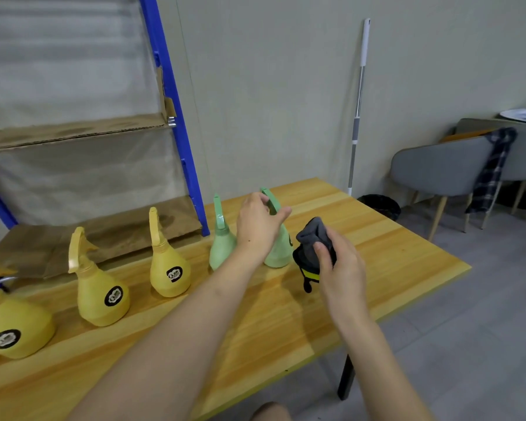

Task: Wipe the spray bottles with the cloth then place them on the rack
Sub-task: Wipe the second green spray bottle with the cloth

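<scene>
Several spray bottles stand in a row on the wooden table (286,323). At the right end is a green bottle (278,250), and my left hand (260,224) grips its neck and trigger head. A second green bottle (222,246) stands just left of it. Three yellow bottles with black labels follow to the left (169,268) (99,290) (12,326). My right hand (339,270) holds a bunched grey cloth (312,247) with a black and yellow edge, right beside the gripped bottle. The rack (176,117) has blue posts and cardboard-lined shelves behind the table.
A mop handle (357,117) leans on the wall behind the table's far corner, above a black bin (380,205). Grey chairs (438,171) stand at the right, one with a plaid cloth draped on it. The table's right edge drops to grey floor.
</scene>
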Action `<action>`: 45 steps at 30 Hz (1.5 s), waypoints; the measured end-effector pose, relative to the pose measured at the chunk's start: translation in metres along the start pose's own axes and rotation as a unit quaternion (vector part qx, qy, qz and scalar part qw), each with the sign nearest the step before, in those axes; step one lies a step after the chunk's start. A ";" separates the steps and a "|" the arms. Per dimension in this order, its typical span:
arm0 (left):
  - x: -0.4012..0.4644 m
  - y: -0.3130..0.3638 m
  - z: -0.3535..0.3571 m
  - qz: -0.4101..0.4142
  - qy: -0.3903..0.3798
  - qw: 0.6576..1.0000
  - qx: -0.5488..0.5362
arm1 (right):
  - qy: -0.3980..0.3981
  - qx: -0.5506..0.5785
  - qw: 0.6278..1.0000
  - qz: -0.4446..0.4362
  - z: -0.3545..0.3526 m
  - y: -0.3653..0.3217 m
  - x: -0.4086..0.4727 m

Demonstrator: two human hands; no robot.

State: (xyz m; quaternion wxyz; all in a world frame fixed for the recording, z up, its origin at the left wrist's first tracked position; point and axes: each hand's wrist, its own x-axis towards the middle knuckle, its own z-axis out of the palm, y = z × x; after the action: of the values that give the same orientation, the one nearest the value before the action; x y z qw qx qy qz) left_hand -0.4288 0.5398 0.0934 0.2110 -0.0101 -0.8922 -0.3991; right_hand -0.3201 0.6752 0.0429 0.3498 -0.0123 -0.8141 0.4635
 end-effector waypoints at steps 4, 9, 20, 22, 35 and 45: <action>0.002 0.003 0.002 -0.016 0.004 1.000 -0.005 | -0.002 0.005 1.000 0.006 -0.003 0.005 -0.003; -0.002 0.000 -0.008 -0.005 0.010 1.000 0.002 | -0.007 0.024 0.999 0.021 -0.004 0.006 -0.007; -0.055 -0.030 -0.067 0.105 0.014 0.994 0.010 | -0.033 0.037 0.999 -0.003 0.009 -0.026 -0.041; -0.070 -0.044 -0.083 0.119 0.028 0.993 0.004 | -0.045 0.042 0.998 -0.011 0.016 -0.037 -0.053; -0.136 -0.114 -0.185 0.107 0.114 0.987 0.039 | -0.086 0.094 0.987 -0.095 0.075 -0.095 -0.123; -0.167 -0.149 -0.213 0.035 0.122 0.989 -0.071 | -0.103 0.102 0.978 -0.151 0.099 -0.115 -0.144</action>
State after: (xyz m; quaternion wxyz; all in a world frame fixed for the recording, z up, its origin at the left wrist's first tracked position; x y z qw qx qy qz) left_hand -0.2264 0.3113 0.0499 0.3305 -0.0081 -0.8283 -0.4523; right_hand -0.2344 0.4862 0.0176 0.3293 0.1944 -0.7866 0.4848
